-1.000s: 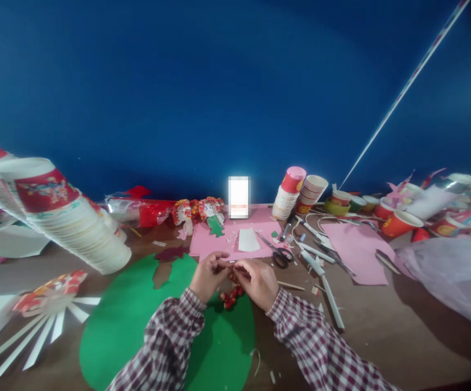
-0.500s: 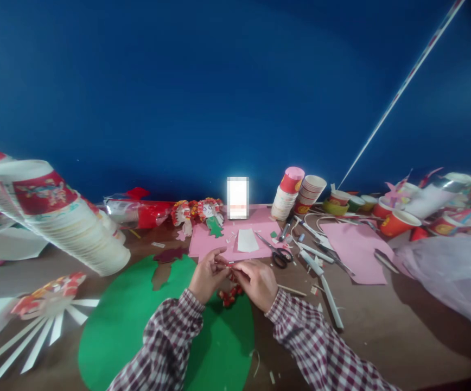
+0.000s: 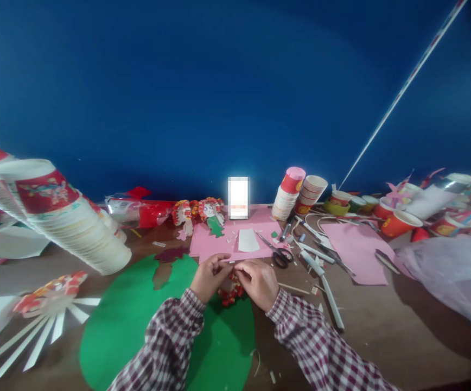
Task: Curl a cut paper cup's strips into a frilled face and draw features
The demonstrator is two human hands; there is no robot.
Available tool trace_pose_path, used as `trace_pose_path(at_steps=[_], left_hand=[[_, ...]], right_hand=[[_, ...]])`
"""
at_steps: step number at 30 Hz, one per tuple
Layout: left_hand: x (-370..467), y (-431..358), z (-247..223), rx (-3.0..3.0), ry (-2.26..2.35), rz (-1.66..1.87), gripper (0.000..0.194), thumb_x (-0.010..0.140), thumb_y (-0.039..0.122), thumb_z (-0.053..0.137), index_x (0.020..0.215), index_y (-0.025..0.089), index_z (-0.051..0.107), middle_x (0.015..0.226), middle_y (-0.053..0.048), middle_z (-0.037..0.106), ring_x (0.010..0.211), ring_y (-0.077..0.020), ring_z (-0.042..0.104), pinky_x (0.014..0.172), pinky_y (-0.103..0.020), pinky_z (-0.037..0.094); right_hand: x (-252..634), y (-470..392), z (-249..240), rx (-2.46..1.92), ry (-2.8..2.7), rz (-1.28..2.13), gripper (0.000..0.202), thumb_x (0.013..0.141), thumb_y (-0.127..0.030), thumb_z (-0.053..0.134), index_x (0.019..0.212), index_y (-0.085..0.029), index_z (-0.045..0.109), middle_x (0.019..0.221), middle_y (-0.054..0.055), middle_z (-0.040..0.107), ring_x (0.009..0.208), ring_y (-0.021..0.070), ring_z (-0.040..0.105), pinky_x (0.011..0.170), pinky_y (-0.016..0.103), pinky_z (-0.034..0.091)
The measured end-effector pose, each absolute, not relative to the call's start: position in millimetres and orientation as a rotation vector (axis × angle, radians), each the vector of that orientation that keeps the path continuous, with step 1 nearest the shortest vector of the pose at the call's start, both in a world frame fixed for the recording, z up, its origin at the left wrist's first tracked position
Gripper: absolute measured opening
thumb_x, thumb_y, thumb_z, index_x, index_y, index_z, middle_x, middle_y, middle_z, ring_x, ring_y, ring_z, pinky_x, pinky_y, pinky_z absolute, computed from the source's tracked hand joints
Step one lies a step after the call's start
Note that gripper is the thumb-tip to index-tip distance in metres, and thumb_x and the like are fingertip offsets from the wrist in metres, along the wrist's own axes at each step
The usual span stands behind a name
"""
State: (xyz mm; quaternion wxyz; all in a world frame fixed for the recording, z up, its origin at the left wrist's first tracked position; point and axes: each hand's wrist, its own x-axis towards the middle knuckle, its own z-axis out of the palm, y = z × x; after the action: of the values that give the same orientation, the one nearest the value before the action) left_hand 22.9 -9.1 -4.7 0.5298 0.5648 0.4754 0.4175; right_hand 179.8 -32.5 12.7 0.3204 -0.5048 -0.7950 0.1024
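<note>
My left hand (image 3: 210, 278) and my right hand (image 3: 260, 283) meet over the right edge of a green paper circle (image 3: 117, 326). Both are closed, thumbs and forefingers pinched together with the tips almost touching. Below and between them shows a small red-and-yellow ruffled paper craft piece (image 3: 231, 296); its upper part is hidden by my fingers. Just beyond lie pink sheets (image 3: 209, 247) bearing a white paper piece (image 3: 248, 240). Black-handled scissors (image 3: 281, 257) rest to the right. On the circle's far edge is a brown paper cut-out (image 3: 163, 274).
Tall paper cup stacks (image 3: 81, 233) lean at the left, near a cup cut into strips (image 3: 56, 309). More cup stacks (image 3: 284, 201) stand behind. A glue gun (image 3: 320, 277), another pink sheet (image 3: 353, 250) and a plastic bag (image 3: 451, 277) lie at the right.
My hands stay in nearly the same place. The left fingers have dipped slightly, and the bit of red between the fingertips no longer shows.
</note>
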Motion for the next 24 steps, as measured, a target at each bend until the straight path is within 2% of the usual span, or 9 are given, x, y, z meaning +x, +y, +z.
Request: trace_pose_path(at_steps=[7, 12, 20, 24], left_hand=[[20.8, -9.8, -0.9, 1.314, 1.125, 0.983, 0.047, 0.068, 0.027, 0.061, 0.108, 0.008, 0.047, 0.067, -0.002, 0.066, 0.063, -0.0131, 0.058, 0.060, -0.023, 0.043], [21.9, -10.2, -1.8, 1.267, 1.112, 1.005, 0.047, 0.065, 0.029, 0.064, 0.105, 0.009, 0.049, 0.066, -0.002, 0.066, 0.063, -0.0140, 0.060, 0.060, -0.024, 0.044], [22.3, -11.1, 0.5, 1.171, 0.985, 0.970, 0.042, 0.062, 0.025, 0.067, 0.098, 0.012, 0.051, 0.080, -0.008, 0.068, 0.078, -0.0182, 0.063, 0.073, -0.031, 0.048], [22.7, -10.5, -0.6, 1.154, 0.994, 0.972, 0.042, 0.060, 0.024, 0.069, 0.096, 0.012, 0.052, 0.078, -0.008, 0.068, 0.075, -0.0181, 0.064, 0.073, -0.032, 0.049]], right_hand=[[179.1, -33.3, 12.9, -1.330, -2.099, 0.329, 0.014, 0.084, -0.024, 0.047, 0.088, -0.023, 0.060, 0.084, 0.001, 0.064, 0.082, 0.0142, 0.056, 0.073, 0.023, 0.039], [179.9, -33.4, 13.3, -1.347, -2.110, 0.319, 0.017, 0.084, -0.020, 0.044, 0.093, -0.022, 0.058, 0.086, 0.002, 0.064, 0.082, 0.0144, 0.057, 0.073, 0.023, 0.039], [180.5, -34.8, 15.5, -1.340, -2.128, 0.272, 0.024, 0.083, -0.014, 0.038, 0.099, -0.021, 0.055, 0.086, 0.003, 0.063, 0.082, 0.0146, 0.057, 0.073, 0.023, 0.040], [180.1, -35.6, 16.0, -1.313, -2.128, 0.243, 0.024, 0.083, -0.014, 0.039, 0.100, -0.021, 0.055, 0.087, 0.004, 0.063, 0.083, 0.0148, 0.056, 0.073, 0.023, 0.040]])
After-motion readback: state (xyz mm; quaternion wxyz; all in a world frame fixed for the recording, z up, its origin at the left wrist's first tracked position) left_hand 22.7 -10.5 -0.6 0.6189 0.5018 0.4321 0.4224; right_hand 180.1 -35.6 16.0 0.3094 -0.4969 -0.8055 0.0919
